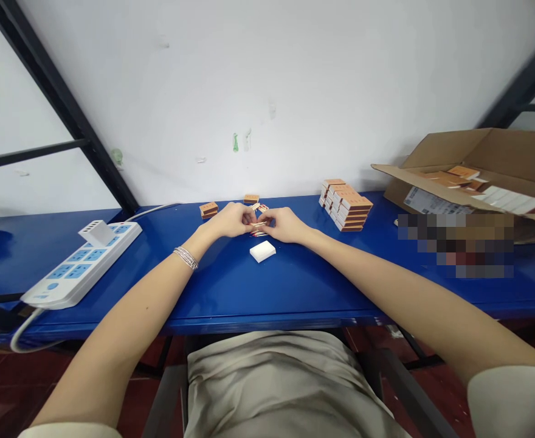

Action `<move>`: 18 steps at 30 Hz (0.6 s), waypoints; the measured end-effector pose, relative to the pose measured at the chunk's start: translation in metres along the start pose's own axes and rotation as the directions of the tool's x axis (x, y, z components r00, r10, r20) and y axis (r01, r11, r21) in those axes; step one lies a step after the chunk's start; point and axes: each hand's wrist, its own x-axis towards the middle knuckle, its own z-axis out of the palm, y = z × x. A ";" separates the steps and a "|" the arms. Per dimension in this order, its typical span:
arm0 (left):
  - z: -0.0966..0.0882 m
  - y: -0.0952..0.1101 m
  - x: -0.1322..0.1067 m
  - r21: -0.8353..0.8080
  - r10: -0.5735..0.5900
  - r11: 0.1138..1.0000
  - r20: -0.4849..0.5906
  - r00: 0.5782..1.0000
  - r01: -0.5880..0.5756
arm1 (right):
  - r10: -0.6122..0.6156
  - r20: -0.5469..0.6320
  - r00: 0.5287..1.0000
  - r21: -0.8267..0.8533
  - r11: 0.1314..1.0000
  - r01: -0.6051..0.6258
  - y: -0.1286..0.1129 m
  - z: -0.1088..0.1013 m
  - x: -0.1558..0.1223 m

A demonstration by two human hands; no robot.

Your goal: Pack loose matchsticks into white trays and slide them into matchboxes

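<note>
Both my hands meet over the far middle of the blue table. My left hand, with a silver bracelet at the wrist, is closed in a pinch on thin matchsticks. Touching the same small bundle from the right, my right hand has its fingers closed too. A small white inner tray lies on the table just in front of the hands. Loose orange matchboxes lie behind them, another further back.
A stack of orange matchboxes stands at the right by the wall. An open cardboard carton with more boxes sits at far right. A white-and-blue power strip lies at the left with its cable. Black frame bars cross both upper corners.
</note>
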 end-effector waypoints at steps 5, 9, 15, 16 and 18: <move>-0.002 0.000 0.000 -0.050 0.004 0.999 -0.027 1.000 -0.005 | -0.013 -0.001 1.000 0.014 1.000 0.013 -0.001 -0.006 0.001; -0.004 0.002 0.000 -0.096 0.004 0.995 -0.030 1.000 -0.007 | -0.019 0.007 1.000 0.046 0.999 0.019 -0.004 -0.014 0.002; -0.014 0.016 -0.005 -0.137 -0.073 0.987 0.078 0.994 0.084 | -0.010 0.106 0.994 0.162 0.987 -0.007 -0.013 -0.024 0.001; -0.015 0.017 -0.005 -0.140 -0.086 0.985 0.095 0.992 0.099 | -0.002 0.121 0.993 0.182 0.983 -0.021 -0.015 -0.025 0.000; -0.016 0.018 -0.006 -0.153 -0.095 0.982 0.116 0.989 0.112 | 0.011 0.148 0.989 0.232 0.972 -0.046 -0.017 -0.026 0.000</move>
